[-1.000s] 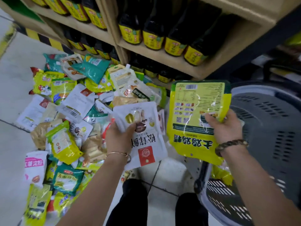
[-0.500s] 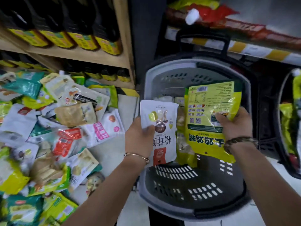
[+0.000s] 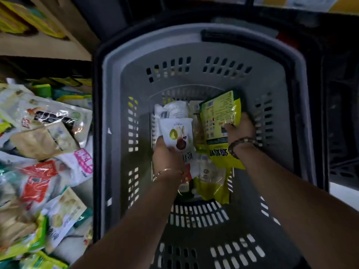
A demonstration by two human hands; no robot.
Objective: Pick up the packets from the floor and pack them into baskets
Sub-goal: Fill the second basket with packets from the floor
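A grey slotted basket [image 3: 116, 78] fills the middle of the view. Both my arms reach deep into it. My left hand [image 3: 168, 158] grips a white packet [image 3: 177, 133] with a mushroom picture, low over the basket's floor. My right hand [image 3: 240, 129] grips a yellow-green packet [image 3: 219, 113], tilted, close to the right wall. Under and behind them lie other packets [image 3: 174, 111], white and yellow. A pile of loose packets [image 3: 48, 136] covers the floor to the left of the basket.
A wooden shelf [image 3: 38, 47] with yellow-labelled goods stands at the upper left. A dark crate-like frame [image 3: 342, 133] sits to the right of the basket. The basket's black handle [image 3: 233, 38] lies along its far rim.
Both hands have gone down from above the basket's rim to near its floor, each still holding its packet. The view has swung right and tipped down over the basket.
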